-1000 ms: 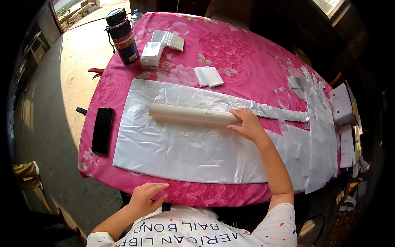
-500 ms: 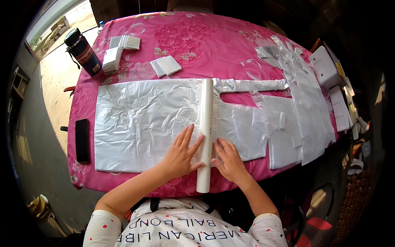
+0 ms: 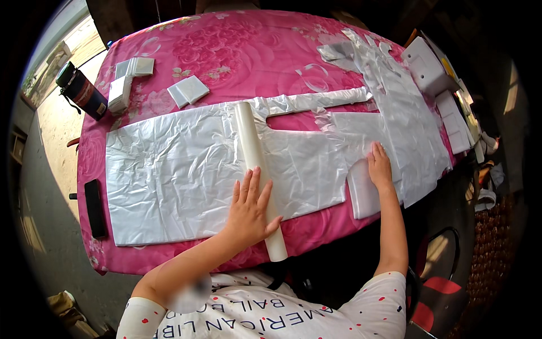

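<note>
Dark flask (image 3: 82, 91) at far-left corner; black phone (image 3: 95, 208) on left edge; folded white packets (image 3: 189, 91) behind.

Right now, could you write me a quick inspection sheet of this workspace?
Surface: table under a pink flowered cloth.
Job's things: wide plastic sheet spread flat; pale roll lying across it, its end past the near edge.
Clutter: folded white packs, dark flask, black phone-like slab, white boxes at right.
Grips: left hand flat on the roll; right hand flat on the plastic strips at right.
Cables: nothing seen.
Surroundings: sunlit floor at left, red seat lower right.
</note>
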Demonstrator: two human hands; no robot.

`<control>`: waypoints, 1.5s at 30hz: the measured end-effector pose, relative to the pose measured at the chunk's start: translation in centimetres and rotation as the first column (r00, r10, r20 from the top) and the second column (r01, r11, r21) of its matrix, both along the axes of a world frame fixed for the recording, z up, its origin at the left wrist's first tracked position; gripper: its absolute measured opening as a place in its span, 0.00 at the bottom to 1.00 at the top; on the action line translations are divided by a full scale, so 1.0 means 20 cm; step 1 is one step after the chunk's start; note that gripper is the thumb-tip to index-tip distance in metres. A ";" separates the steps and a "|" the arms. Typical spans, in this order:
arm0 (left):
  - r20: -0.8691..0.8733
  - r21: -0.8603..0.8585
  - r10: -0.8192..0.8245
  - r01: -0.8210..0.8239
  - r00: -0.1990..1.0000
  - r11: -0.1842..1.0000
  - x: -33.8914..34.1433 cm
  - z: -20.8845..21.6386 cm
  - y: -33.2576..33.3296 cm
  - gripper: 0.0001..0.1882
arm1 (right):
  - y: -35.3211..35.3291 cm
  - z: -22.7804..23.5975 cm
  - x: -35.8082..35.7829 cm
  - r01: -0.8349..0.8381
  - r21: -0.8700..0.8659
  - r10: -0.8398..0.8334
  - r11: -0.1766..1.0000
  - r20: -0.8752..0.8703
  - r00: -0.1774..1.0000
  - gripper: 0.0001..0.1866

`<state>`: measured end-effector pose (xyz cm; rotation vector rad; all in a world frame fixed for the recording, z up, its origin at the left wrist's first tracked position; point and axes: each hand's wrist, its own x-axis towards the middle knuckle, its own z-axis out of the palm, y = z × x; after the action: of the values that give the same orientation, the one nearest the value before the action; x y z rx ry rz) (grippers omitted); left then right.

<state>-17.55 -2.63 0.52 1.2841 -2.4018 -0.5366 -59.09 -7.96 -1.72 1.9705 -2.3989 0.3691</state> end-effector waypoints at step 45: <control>0.111 0.743 0.468 -0.385 0.877 0.547 1.41 0.21 -0.37 0.12 | 0.73 0.30 1.41 -0.234 0.453 -0.019 0.860 0.487 0.873 0.22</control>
<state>10.66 -10.00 4.66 2.0280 -1.6615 -1.4922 -30.95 6.65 4.32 2.4931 -2.9307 0.2750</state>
